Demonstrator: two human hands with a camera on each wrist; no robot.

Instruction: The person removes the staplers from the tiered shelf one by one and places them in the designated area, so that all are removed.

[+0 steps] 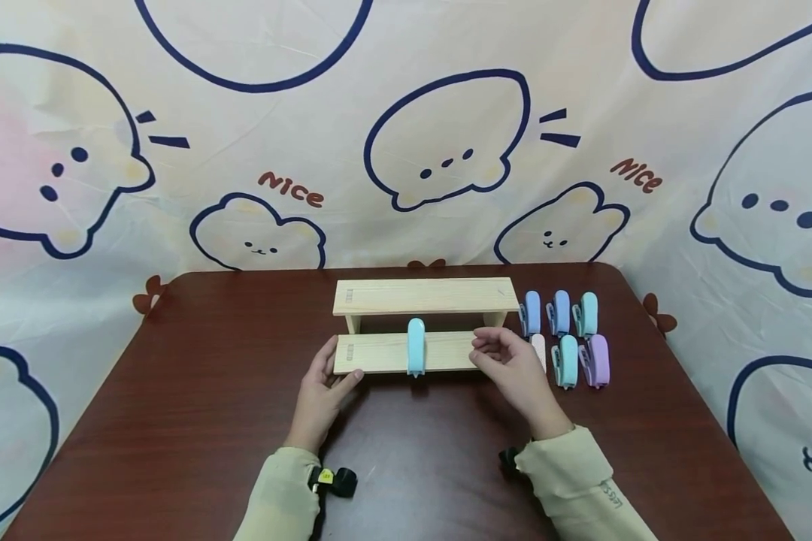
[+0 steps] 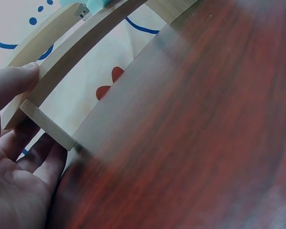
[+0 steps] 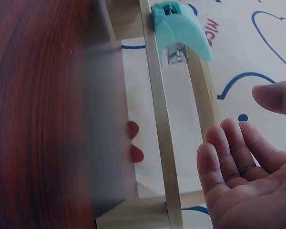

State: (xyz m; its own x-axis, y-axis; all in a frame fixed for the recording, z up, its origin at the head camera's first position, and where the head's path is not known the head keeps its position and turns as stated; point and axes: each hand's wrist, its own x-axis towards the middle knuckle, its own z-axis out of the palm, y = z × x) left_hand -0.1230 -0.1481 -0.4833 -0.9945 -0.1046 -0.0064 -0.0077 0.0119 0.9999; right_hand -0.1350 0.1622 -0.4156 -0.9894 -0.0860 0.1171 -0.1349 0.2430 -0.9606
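A pale two-tier wooden stand (image 1: 379, 355) is on the table, its front board lower than the back one. One turquoise clip (image 1: 416, 346) is clamped upright near the middle of the front board; its metal spring shows in the right wrist view. My left hand (image 1: 316, 398) grips the left end of that board, thumb on the front edge and fingers around the end and under it. By the right end is my right hand (image 1: 514, 372). Its fingers are loosely bent and hold nothing in the right wrist view, apart from the wood.
Right of the stand lie several clips in two rows: blue clips (image 1: 560, 312), teal clips (image 1: 566, 361), a purple clip (image 1: 597, 361) and a white clip (image 1: 540, 350) partly behind the right hand. The dark brown table (image 1: 176, 421) ends at a patterned curtain (image 1: 446, 233).
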